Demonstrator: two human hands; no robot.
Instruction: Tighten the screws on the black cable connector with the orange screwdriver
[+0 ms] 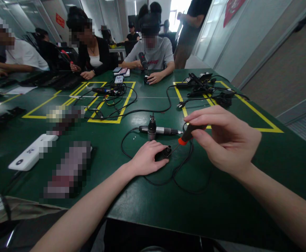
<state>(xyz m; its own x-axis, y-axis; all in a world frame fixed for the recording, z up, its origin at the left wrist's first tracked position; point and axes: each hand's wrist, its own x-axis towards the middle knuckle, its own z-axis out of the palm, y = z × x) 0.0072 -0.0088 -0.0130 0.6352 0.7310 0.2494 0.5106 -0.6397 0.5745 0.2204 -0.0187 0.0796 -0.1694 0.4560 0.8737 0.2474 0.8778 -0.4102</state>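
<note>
My right hand (pixel 226 140) grips a screwdriver (pixel 186 135) by its dark handle with an orange collar. The thin shaft slants down and left to a small black cylindrical part (pixel 166 151) on the table, its tip at or very near the part's side. Between the thumb and fingers of my left hand (pixel 149 157), that part is held against the tabletop. Just behind stands an upright black cylindrical tool piece (pixel 151 128) with a metal tip. A silver and black pen-shaped electric tool (pixel 165 131) lies behind it, with a black cable looping around my left hand.
On the green table (pixel 132 206), a white power strip (pixel 28 157) and a blurred phone-like slab (pixel 69 171) lie at the left. Tangled cables (pixel 116 90) sit within yellow tape at the back, and more black gear (pixel 202 84) at back right. A co-worker (pixel 153 52) handles a tool opposite.
</note>
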